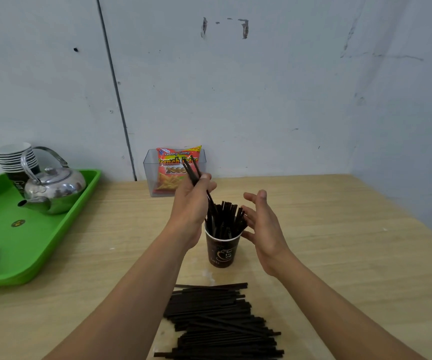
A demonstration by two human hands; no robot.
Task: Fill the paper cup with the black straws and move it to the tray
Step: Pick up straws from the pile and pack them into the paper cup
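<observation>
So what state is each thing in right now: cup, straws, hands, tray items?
paper cup: upright on table, partly filled with standing straws, off the tray.
left hand: grips a few loose straws above the cup.
right hand: open, beside the standing straws.
straw pile: lying flat on table.
tray: holds kettle and cup stack.
kettle: lid on, handle raised.
snack bag: upright in clear box.

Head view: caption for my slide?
Left hand pinches black straws over the paper cup, right hand open beside it, green tray at left.
</observation>
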